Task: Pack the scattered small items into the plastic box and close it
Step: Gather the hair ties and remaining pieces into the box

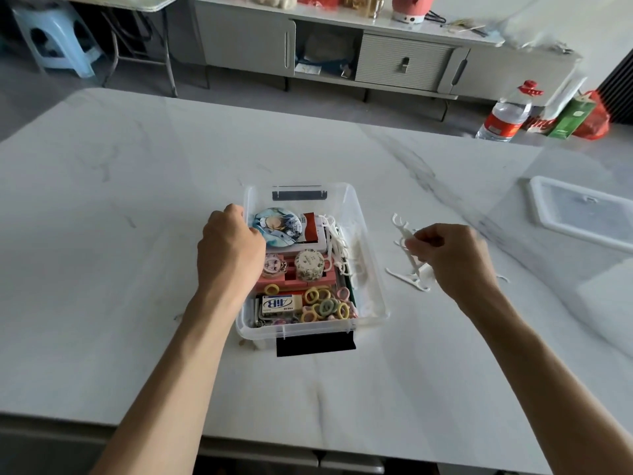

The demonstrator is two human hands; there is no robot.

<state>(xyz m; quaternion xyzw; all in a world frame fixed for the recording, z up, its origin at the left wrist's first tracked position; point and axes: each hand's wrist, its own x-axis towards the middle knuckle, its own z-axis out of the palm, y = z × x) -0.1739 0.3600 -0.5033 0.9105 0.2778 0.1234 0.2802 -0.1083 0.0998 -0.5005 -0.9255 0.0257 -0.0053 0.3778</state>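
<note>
From the head camera we see our left hand (229,248), wrist bent down, gripping the left wall of the open plastic box (372,269) at mid-table (137,200). Our right hand (452,258) pinches a white floss pick (401,231) just right of the box. The lid (582,214) lies well apart, far right.

The person shows as two arms only. The left grip (230,250) sits on a slim left forearm (168,368), the right grip (452,257) on a matching right forearm (534,365). Both arms are bare from the knuckles to where the lower edge of the picture cuts them off. The forearms are smooth and widen evenly away from narrow wrists. Fine tendon ridges line the back of the left grip, and small knuckle bumps stand out on the right grip
</note>
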